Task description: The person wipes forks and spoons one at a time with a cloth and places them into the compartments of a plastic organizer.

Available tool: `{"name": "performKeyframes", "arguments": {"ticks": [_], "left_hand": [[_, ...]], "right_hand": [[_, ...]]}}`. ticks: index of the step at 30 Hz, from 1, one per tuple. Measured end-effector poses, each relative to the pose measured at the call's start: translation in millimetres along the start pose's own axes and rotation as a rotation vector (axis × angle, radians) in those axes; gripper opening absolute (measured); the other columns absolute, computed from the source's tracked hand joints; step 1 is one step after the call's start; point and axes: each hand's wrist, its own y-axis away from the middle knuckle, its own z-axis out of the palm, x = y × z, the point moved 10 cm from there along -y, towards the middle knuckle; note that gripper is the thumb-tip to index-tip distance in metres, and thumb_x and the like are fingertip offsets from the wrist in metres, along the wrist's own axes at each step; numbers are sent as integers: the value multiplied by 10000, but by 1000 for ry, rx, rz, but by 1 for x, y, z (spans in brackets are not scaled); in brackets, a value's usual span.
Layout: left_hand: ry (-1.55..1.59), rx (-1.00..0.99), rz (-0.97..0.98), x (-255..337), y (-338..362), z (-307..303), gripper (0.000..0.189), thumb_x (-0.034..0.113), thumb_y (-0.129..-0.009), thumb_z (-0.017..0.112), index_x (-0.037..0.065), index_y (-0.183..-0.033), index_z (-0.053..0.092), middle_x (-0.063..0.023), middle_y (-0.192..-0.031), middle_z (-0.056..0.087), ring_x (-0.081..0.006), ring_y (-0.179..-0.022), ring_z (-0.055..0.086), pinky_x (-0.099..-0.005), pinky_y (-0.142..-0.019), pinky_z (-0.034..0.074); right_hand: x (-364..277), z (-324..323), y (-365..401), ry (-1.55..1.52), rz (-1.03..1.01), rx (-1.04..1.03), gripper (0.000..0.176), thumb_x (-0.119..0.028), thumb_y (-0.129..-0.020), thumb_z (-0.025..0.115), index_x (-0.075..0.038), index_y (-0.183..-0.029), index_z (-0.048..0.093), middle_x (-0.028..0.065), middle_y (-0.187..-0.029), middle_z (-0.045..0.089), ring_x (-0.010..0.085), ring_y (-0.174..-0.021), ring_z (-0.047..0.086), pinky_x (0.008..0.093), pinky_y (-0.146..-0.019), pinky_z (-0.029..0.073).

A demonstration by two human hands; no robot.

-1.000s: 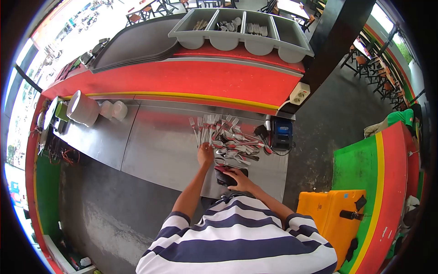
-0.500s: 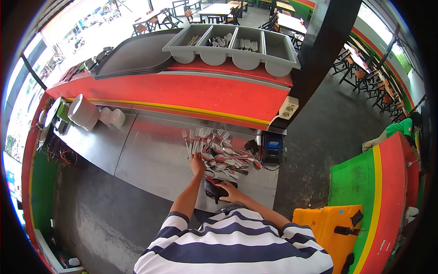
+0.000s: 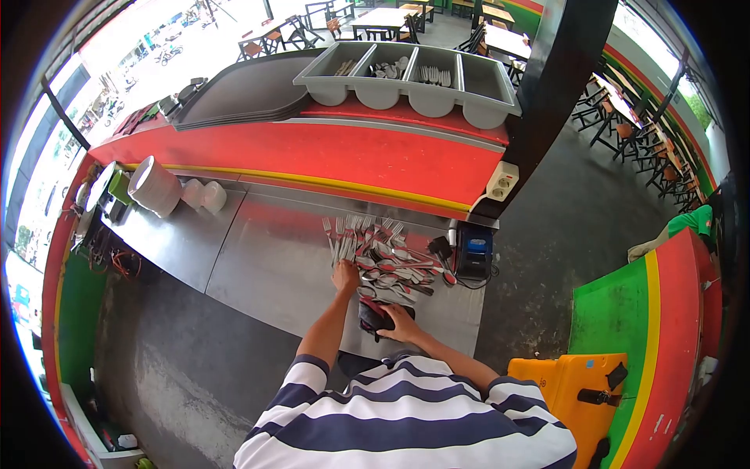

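Note:
A heap of spoons and forks lies on the steel counter in front of me. Along its far left side, several forks point their tines away from me. My left hand is at the handle ends of these forks, fingers bunched as if round a handle; the fingertips are partly hidden. Close to my body, my right hand grips a dark cloth with some red on it, just below the near edge of the heap. Its thumb and fingers press into the bunched fabric.
A grey cutlery bin with four compartments stands on the red ledge beside stacked dark trays. White bowls are at the counter's left. Right of the heap sits a small black-and-blue device. A person in green is far right.
The camera view has shifted slightly. My left hand stays at the fork handles, its fingers more bunched. My right hand and the cloth have moved slightly nearer the heap.

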Motion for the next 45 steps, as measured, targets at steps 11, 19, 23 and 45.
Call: {"name": "performKeyframes", "arguments": {"ticks": [11, 19, 23, 45], "left_hand": [[793, -217, 42, -41, 37, 14, 208, 232, -914, 658, 31, -941, 614, -41, -755, 643, -128, -670, 591, -268, -618, 470], [1027, -250, 224, -19, 111, -19, 133, 109, -955, 585, 4, -1035, 581, -19, -849, 640, -96, -757, 575, -260, -683, 472], [912, -322, 338, -11, 139, -40, 182, 27, -908, 575, -23, -1082, 570, -80, -968, 668, -168, -848, 611, -306, -766, 489], [906, -656, 348, 19, 227, -45, 199, 180, -1005, 530, -18, -1023, 520, -45, -834, 619, -96, -735, 564, -248, -678, 473]], "right_hand": [[-16, -2, -5, 238, 93, 10, 543, -264, -724, 795, -53, -1192, 617, 122, -1087, 553, 318, -1050, 560, 392, -931, 457], [-16, -8, -24, -850, 159, 282, 356, -106, -878, 677, -46, -1207, 557, 36, -1113, 596, 125, -1038, 548, 283, -936, 426], [-48, -18, -35, -941, 218, 289, 285, -134, -897, 666, -53, -1154, 573, 27, -1068, 606, 124, -1006, 561, 282, -912, 438], [-63, -146, -30, 127, -49, 827, 280, -163, -800, 769, -12, -984, 621, 121, -932, 529, 310, -866, 578, 404, -749, 475]]}}
